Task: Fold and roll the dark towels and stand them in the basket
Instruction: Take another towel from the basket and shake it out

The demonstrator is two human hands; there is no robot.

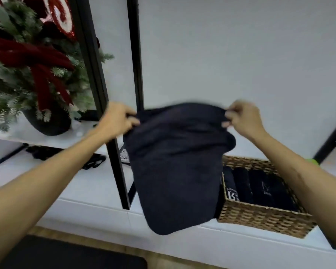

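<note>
Dark navy cloth fills the middle of the view: one towel (175, 167) is held up in the air by both hands. The left hand (117, 121) has a closed grip on the upper left corner, with the fingers curled round the edge of the cloth. The right hand (242, 118) pinches the upper right corner between thumb and fingers, so its grip is also closed on the towel. Between the two hands the top edge is stretched and a little blurred, and the rest of the towel hangs down loosely, with its lower end rounded. Both forearms are bare and reach in from the lower corners.

Behind the towel, on its right side, a woven basket (260, 218) stands on a white ledge (85, 191). Several rolled dark towels (260, 187) are in the basket side by side, some with pale lettering. The hanging towel covers the left end of the basket. A black metal frame (97, 74) rises on the left, and beside it a dark pot (49, 123) holds green fir branches with red ribbon (27, 53).
</note>
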